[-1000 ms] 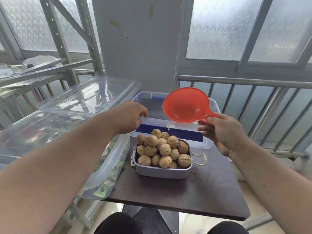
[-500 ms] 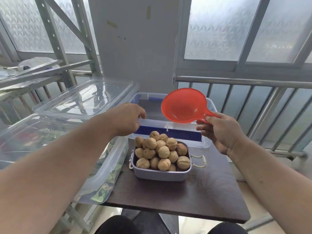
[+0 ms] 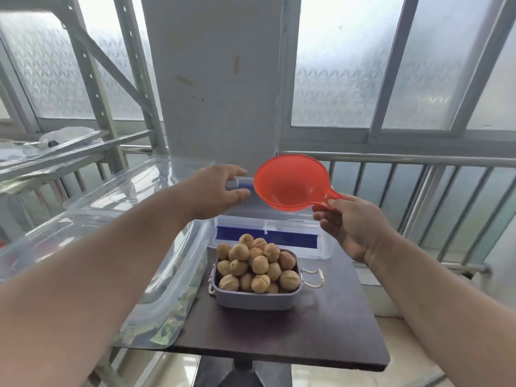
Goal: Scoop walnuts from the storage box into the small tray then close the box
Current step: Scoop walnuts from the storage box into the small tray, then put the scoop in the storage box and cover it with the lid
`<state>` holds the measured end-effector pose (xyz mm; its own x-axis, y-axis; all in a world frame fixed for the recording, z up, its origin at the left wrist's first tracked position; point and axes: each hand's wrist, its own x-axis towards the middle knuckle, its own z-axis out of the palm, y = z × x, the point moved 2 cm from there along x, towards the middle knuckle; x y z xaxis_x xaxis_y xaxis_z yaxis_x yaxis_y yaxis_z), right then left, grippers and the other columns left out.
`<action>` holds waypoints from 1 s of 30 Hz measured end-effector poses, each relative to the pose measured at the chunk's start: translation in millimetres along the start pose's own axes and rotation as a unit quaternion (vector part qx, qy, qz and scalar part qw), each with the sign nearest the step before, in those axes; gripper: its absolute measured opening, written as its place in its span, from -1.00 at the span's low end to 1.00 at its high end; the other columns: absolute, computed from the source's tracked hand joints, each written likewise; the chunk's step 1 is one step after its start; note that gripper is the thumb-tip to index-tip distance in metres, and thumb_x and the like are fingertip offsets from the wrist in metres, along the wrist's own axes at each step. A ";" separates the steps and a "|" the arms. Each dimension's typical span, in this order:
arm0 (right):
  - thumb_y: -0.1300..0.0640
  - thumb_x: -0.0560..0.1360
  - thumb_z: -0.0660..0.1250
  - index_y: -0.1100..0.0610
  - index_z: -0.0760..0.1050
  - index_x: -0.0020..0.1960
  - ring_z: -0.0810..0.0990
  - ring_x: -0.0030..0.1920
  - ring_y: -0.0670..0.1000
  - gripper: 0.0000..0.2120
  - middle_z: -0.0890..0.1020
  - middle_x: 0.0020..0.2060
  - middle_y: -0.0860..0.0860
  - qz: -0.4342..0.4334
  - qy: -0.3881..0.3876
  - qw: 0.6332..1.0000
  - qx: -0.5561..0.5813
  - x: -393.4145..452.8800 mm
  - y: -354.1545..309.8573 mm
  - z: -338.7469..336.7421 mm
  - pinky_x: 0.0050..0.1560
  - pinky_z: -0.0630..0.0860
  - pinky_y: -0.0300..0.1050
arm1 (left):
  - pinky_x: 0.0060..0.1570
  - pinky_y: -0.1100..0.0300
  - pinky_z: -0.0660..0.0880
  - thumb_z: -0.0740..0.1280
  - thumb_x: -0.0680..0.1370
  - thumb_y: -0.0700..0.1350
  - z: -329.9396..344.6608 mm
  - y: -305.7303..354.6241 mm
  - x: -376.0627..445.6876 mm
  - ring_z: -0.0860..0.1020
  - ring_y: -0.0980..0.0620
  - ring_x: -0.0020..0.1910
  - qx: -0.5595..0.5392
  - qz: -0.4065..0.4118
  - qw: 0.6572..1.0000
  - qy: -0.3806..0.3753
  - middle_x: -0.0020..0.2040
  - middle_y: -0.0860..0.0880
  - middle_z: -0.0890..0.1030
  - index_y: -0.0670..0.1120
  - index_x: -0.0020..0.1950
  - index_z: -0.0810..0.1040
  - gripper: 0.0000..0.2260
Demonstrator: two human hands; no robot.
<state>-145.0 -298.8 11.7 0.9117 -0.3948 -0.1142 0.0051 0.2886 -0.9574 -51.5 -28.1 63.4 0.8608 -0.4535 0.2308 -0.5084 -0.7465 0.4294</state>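
Two hands: both raised at centre frame, above the storage box (image 3: 272, 241).
Left hand (image 3: 216, 191): grip open, empty — reaching to shut it.
Right hand (image 3: 353, 223): pinches scoop (image 3: 290, 185) handle — empty, lifted clear.
Small tray (image 3: 257, 298): heaped walnuts (image 3: 258, 265).

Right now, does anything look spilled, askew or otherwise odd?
Nothing spilled. The small tray is heaped with walnuts above its rim, yet none lie on the table. The right hand holds the red scoop empty over the storage box.
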 end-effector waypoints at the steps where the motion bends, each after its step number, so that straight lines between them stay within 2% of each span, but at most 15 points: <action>1: 0.23 0.71 0.26 0.22 0.61 0.20 0.73 -0.27 0.09 -0.83 0.76 -0.13 0.24 -0.001 -0.005 1.000 0.002 0.7 -2.6 0.1 -0.30 0.65 -0.12 | 0.35 0.03 0.49 0.40 0.63 0.21 -1.2 2.0 4.6 0.59 -0.02 0.35 -0.018 0.002 1.000 0.005 0.48 -0.01 0.56 0.13 0.59 0.45 -0.46; 4: 0.21 0.72 0.25 0.20 0.62 0.20 0.72 -0.27 0.09 -0.81 0.75 -0.10 0.25 -0.001 -0.024 1.000 0.002 10.5 -6.0 1.9 -0.27 0.65 -0.11 | 0.33 -0.01 0.53 0.38 0.63 0.25 -1.8 4.0 23.6 0.61 -0.04 0.31 -0.076 0.000 0.997 0.019 0.46 -0.01 0.56 0.17 0.61 0.42 -0.44; 7: 0.20 0.71 0.26 0.22 0.62 0.22 0.70 -0.28 0.07 -0.80 0.74 -0.11 0.24 0.005 -0.068 0.998 0.003 32.3 -9.2 10.5 -0.27 0.65 -0.12 | 0.12 -0.06 0.66 0.38 0.66 0.17 -1.1 -4.4 51.5 0.71 -0.08 0.09 -0.188 -0.037 0.981 0.024 0.28 0.00 0.67 0.13 0.62 0.38 -0.46; 9: 0.19 0.70 0.27 0.25 0.63 0.18 0.68 -0.30 0.05 -0.80 0.73 -0.11 0.24 0.006 -0.096 0.995 0.003 57.8 -14.9 18.3 -0.30 0.63 -0.15 | -0.09 -0.01 0.66 0.38 0.68 0.09 -0.8 -13.8 76.9 0.73 -0.07 -0.14 -0.297 -0.076 0.952 -0.013 0.16 -0.06 0.74 0.11 0.51 0.49 -0.60; 11: 0.20 0.70 0.26 0.27 0.63 0.13 0.65 -0.33 0.04 -0.80 0.71 -0.11 0.25 0.000 -0.118 0.993 0.011 89.3 -20.2 26.2 -0.34 0.62 -0.17 | -0.19 0.07 0.59 0.39 0.68 -0.02 -0.5 -27.0 104.0 0.68 -0.06 -0.23 -0.346 -0.087 0.934 -0.036 0.06 -0.05 0.76 0.11 0.34 0.63 -0.77; 15: 0.21 0.69 0.26 0.26 0.65 0.09 0.63 -0.38 0.05 -0.79 0.71 -0.17 0.24 0.012 -0.130 0.991 -0.006 144.1 -17.8 33.0 -0.38 0.59 -0.18 | -0.44 0.24 0.57 0.41 0.63 -0.20 0.9 -59.2 148.7 0.66 -0.03 -0.35 -0.368 -0.108 0.924 -0.014 -0.12 -0.10 0.74 -0.04 0.23 0.72 -0.80; 17: 0.22 0.68 0.28 0.26 0.67 0.06 0.61 -0.39 0.07 -0.80 0.70 -0.20 0.24 0.016 -0.132 0.991 -0.030 158.8 -14.5 34.2 -0.39 0.57 -0.17 | -0.47 0.25 0.58 0.45 0.58 -0.23 2.0 -70.1 160.4 0.66 -0.03 -0.38 -0.374 -0.115 0.920 -0.008 -0.14 -0.19 0.74 -0.08 0.17 0.76 -0.80; 20: 0.24 0.67 0.30 0.25 0.69 0.03 0.59 -0.38 0.06 -0.80 0.68 -0.23 0.21 0.012 -0.118 0.992 -0.051 171.0 -19.5 39.0 -0.39 0.54 -0.16 | -0.48 0.23 0.59 0.49 0.47 -0.17 -4.4 -74.2 171.5 0.65 -0.04 -0.41 -0.393 -0.137 0.909 -0.020 -0.15 -0.30 0.73 -0.02 0.10 0.80 -0.77; 23: 0.25 0.67 0.30 0.25 0.68 0.07 0.60 -0.36 0.07 -0.82 0.67 -0.24 0.20 0.026 -0.088 0.995 -0.041 179.7 -36.7 52.3 -0.37 0.54 -0.14 | -0.46 0.21 0.62 0.52 0.43 -0.16 -23.4 -66.7 180.1 0.66 -0.08 -0.39 -0.413 -0.166 0.895 -0.037 -0.10 -0.31 0.74 0.03 0.10 0.81 -0.74; 25: 0.27 0.66 0.30 0.26 0.66 0.11 0.59 -0.36 0.06 -0.84 0.68 -0.24 0.20 0.037 -0.066 0.997 -0.021 179.9 -57.1 63.8 -0.37 0.53 -0.14 | -0.44 0.20 0.62 0.61 0.40 -0.14 -42.1 -56.2 181.6 0.66 -0.10 -0.39 -0.429 -0.191 0.882 -0.045 -0.04 -0.31 0.75 0.02 0.11 0.81 -0.71; 28: 0.28 0.65 0.31 0.20 0.64 0.18 0.60 -0.34 0.08 -0.83 0.70 -0.23 0.19 0.041 -0.034 0.999 -0.005 167.6 -98.9 79.1 -0.34 0.54 -0.11 | -0.42 0.20 0.62 0.70 0.29 -0.01 -75.3 -34.4 174.3 0.66 -0.12 -0.37 -0.450 -0.216 0.865 -0.050 0.02 -0.29 0.76 0.01 0.15 0.80 -0.57; 30: 0.26 0.67 0.29 0.16 0.63 0.20 0.61 -0.33 0.10 -0.82 0.70 -0.25 0.19 0.033 -0.014 0.999 0.014 150.8 -127.7 86.1 -0.35 0.53 -0.09 | -0.45 0.20 0.60 0.69 0.34 -0.08 -100.7 -18.6 165.2 0.64 -0.12 -0.38 -0.470 -0.232 0.851 -0.034 0.00 -0.30 0.76 -0.01 0.13 0.80 -0.64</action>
<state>27.2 -320.0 139.6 0.9214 -0.3498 -0.1691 -0.0442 0.3380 -0.9401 102.5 -40.1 181.5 0.9446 -0.2669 -0.1911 0.1555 -0.1490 0.9765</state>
